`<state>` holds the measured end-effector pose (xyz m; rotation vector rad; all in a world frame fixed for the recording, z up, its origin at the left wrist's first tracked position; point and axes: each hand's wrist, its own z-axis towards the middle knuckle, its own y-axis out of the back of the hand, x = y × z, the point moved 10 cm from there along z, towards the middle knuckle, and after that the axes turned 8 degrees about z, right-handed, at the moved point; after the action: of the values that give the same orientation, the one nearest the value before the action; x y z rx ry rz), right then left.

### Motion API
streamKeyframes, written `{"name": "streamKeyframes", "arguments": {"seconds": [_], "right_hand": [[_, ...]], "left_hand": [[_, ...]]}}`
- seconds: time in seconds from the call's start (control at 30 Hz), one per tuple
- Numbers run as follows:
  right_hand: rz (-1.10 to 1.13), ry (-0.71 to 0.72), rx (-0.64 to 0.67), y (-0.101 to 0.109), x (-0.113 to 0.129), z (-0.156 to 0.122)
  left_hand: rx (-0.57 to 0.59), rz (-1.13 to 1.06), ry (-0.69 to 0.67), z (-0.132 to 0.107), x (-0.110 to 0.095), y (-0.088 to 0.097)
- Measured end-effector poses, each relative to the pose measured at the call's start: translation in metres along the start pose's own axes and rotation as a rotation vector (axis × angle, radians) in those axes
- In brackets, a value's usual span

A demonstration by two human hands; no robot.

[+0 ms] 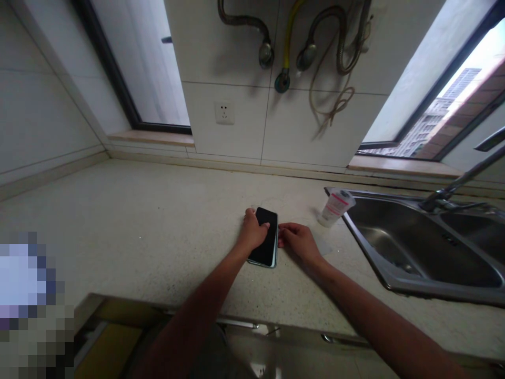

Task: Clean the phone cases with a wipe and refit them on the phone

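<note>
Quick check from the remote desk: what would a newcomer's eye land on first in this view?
A black phone lies mid-frame on the speckled counter, with the left hand on top and the right hand at its edge. To their right sits a steel sink, and hoses hang high on the tiled wall.

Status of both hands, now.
Left hand: closed on the flat black glass smartphone, fingers across its face.
Right hand: open, holding nothing, fingertips at the smartphone's edge.
</note>
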<state>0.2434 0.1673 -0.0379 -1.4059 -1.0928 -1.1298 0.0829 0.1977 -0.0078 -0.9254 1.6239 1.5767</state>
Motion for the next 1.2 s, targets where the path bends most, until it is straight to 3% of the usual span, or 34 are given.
{"name": "streamKeyframes", "arguments": {"seconds": [0.17,0.33,0.43,0.63,0.83,1.2], "right_hand": [[0.165,-0.077,0.010,-0.003,0.000,-0.002],[0.248,-0.129,0.193,-0.030,-0.001,-0.015],[0.326,-0.120,0.222,-0.040,-0.005,-0.022],[0.411,-0.138,0.171,-0.038,-0.011,-0.021],[0.413,-0.126,0.210,-0.039,-0.006,-0.018],[0.384,-0.119,0.334,-0.051,-0.008,-0.024]], "left_hand": [[-0.134,-0.075,0.055,0.000,0.007,0.008],[-0.266,-0.113,-0.030,-0.012,-0.002,0.011],[-0.308,-0.202,-0.095,-0.017,-0.008,0.011],[-0.168,-0.549,-0.026,0.002,0.001,0.012],[0.149,-0.795,0.032,0.012,0.003,-0.004],[0.017,-0.971,-0.022,0.022,0.005,0.015]]}}
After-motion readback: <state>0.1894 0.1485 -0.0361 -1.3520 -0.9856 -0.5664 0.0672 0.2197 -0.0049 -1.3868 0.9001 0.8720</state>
